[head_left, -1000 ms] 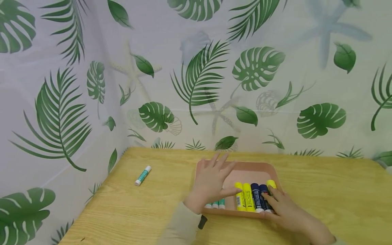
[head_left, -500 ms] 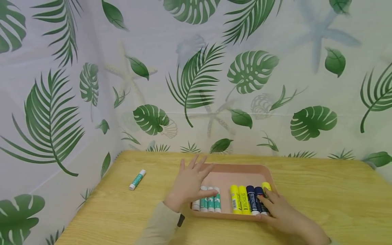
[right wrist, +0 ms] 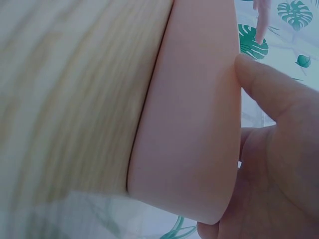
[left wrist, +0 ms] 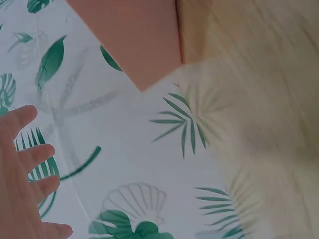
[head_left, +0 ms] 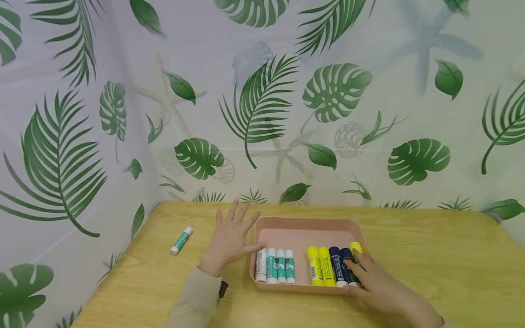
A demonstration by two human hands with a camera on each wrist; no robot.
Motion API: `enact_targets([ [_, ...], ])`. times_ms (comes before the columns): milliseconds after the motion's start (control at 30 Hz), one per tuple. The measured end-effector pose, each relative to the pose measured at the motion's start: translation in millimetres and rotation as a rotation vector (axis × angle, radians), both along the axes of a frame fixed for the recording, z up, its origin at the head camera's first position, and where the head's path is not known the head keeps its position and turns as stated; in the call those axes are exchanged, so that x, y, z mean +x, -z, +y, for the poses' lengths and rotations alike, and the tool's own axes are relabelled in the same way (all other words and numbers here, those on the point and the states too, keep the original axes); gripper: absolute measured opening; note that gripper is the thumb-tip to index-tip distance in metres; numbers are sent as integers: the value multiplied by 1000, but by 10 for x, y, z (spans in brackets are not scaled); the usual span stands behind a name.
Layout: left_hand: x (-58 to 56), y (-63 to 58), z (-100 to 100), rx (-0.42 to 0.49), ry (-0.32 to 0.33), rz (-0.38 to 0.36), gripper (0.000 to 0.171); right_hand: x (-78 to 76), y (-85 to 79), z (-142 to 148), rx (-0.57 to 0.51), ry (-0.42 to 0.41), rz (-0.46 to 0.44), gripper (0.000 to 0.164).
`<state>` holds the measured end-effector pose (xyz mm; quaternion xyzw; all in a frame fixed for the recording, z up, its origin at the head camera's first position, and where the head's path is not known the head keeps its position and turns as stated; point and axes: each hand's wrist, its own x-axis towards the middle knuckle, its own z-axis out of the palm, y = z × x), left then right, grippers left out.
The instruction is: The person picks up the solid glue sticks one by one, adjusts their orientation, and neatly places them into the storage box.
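Note:
A shallow pink tray (head_left: 303, 223) holds two groups of glue sticks. White and teal glue sticks (head_left: 280, 266) stand in a row at its left end; yellow glue sticks (head_left: 320, 266) and navy glue sticks (head_left: 338, 268) line the right. My left hand (head_left: 229, 239) hovers just left of the tray, fingers spread, holding nothing. My right hand (head_left: 379, 284) rests over the tray's front right corner, its fingertips by the navy and rightmost yellow sticks. In the right wrist view, the thumb touches the tray's rim (right wrist: 238, 124). A single teal and white glue stick (head_left: 181, 240) lies on the table to the left.
The wooden table (head_left: 430, 255) meets a leaf-patterned cloth (head_left: 357, 173) at the back and left. A small black object (head_left: 223, 289) shows beside the left sleeve.
My left hand has moved left, from above the tray to beside it, uncovering the teal glue sticks. The right hand keeps its place on the tray's corner. The view has shifted slightly.

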<state>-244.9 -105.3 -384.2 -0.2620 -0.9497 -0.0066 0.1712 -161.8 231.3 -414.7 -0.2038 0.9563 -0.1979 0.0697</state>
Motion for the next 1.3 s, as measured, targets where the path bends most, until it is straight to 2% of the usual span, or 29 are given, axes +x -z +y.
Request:
enact_targets([
  [433, -179, 45, -434, 141, -193, -74, 72, -17, 6, 19, 2, -15, 25, 71],
  [800, -246, 114, -842, 201, -354, -204, 74, -17, 4, 10, 1, -8, 14, 72],
  [933, -238, 137, -933, 211, -400, -280, 71, -13, 9, 11, -3, -4, 14, 72],
  [1133, -199, 139, -1014, 218, -432, -385, 64, -3, 4, 3, -4, -3, 5, 72],
  [1300, -161, 116, -1051, 229, -432, -435, 63, 1, 1, -1, -10, 7, 6, 73],
])
